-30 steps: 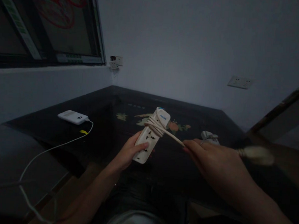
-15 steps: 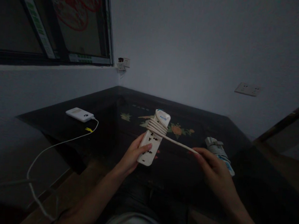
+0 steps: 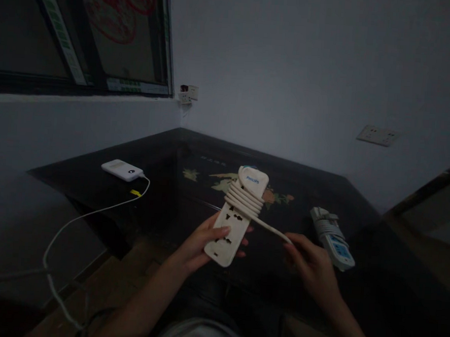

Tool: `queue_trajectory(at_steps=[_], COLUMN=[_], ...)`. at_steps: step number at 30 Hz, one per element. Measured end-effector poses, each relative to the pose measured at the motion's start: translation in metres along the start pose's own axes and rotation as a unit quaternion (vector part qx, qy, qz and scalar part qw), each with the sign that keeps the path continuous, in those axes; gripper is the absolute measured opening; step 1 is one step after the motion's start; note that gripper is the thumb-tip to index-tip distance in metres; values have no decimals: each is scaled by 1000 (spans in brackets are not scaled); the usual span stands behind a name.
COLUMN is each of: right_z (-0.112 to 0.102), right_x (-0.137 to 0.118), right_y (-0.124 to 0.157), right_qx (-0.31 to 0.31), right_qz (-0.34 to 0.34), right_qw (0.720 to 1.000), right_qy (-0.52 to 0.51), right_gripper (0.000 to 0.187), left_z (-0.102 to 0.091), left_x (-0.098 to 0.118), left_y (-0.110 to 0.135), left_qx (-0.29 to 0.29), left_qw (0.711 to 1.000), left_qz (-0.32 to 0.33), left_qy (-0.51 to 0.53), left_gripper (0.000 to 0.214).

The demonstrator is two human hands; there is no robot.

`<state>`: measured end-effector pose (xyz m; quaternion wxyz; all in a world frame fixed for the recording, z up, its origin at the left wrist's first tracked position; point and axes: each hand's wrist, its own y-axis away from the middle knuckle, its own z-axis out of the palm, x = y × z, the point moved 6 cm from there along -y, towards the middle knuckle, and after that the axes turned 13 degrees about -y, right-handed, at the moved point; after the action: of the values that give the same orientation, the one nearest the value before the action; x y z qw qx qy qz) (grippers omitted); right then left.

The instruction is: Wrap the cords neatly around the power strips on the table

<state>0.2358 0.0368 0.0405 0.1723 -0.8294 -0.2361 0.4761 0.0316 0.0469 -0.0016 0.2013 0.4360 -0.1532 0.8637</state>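
Observation:
A white power strip (image 3: 224, 247) marked PHILIPS is tilted up in front of me, above the dark table. My left hand (image 3: 201, 246) is closed around its lower end, thumb on the socket face and fingertips showing past the right edge. Several turns of its white cord (image 3: 245, 199) wrap the strip's upper half. From the lowest turn the cord runs taut to the right, where my right hand (image 3: 308, 262) pinches it between thumb and fingers. Where the cord goes beyond that hand is hidden.
A second power strip (image 3: 341, 251), cord wound round it, lies on the table (image 3: 164, 157) at right. At left lies a white power bank (image 3: 121, 170) with a white cable (image 3: 92, 212) hanging off the edge. Wall sockets (image 3: 378, 135) are behind.
The power strip has come a little closer and turned to face me more. My right hand has shifted slightly down and left, still on the cord, uncovering more of the second strip.

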Motion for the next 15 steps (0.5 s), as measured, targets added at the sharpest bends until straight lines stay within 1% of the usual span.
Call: queue_trajectory(at_steps=[3,5,8,11,13,15], right_z=[8,9,8,10,13,14], right_x=[-3,-6,-11,-16,-18,-19], right_y=[2,1,0,-2,-3,-6], right_qx=[-25,-29,-36,-71,-98,-99], right_qz=[-49,-70,-87,-91,-95,-103], right_qw=[998,997,995,993,990,989], right_qy=[13,17,16,-14,-39,-40], right_gripper=[25,24,22,19,16,14], left_z=[7,11,17,21,22,24], left_x=[2,3,4,2,-1,-6], left_y=[5,8,12,18,21,23], left_qx=[-26,-37,-58,-86,-94,-102], left_qw=[999,998,993,985,981,979], left_qz=[-8,-17,-38,-62,-84,-104], left_qy=[34,51,91,134,146,145], left_gripper=[43,42,41,40,38,38])
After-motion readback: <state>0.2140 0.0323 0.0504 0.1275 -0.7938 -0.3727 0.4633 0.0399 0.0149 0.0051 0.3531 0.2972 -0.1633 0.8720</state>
